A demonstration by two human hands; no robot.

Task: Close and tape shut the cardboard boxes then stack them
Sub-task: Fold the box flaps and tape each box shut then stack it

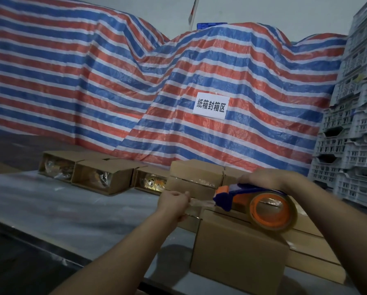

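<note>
My right hand (263,177) gripped the blue-and-orange tape dispenser (252,201) over the closed brown cardboard box (240,252) at the table's near right edge; my left hand (174,203) pinched its clear tape end (201,202).

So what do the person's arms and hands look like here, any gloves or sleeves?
Both are bare. The left hand and right hand wear no gloves, and both forearms show uncovered up to the bottom edge of the head view, with no sleeve in sight. No watch, ring, band or marking shows on either wrist.
</note>
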